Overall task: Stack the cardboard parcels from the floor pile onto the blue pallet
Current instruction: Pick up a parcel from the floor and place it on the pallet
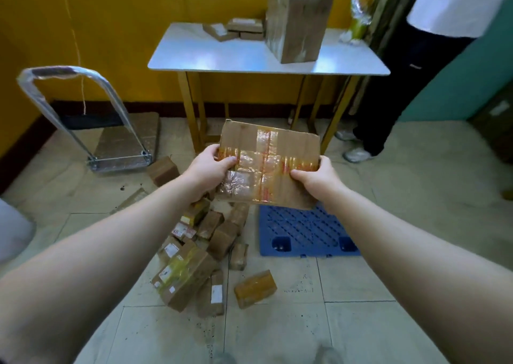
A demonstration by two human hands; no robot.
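Left hand and right hand gripped taped parcel by opposite edges, fingers curled round it, above pallet; pile lay beside pallet.

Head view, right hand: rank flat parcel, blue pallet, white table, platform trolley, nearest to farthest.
1. flat parcel: gripped by the right hand at its right edge.
2. blue pallet: on the floor just below the hand.
3. white table: beyond, against the yellow wall.
4. platform trolley: far left, by the wall.
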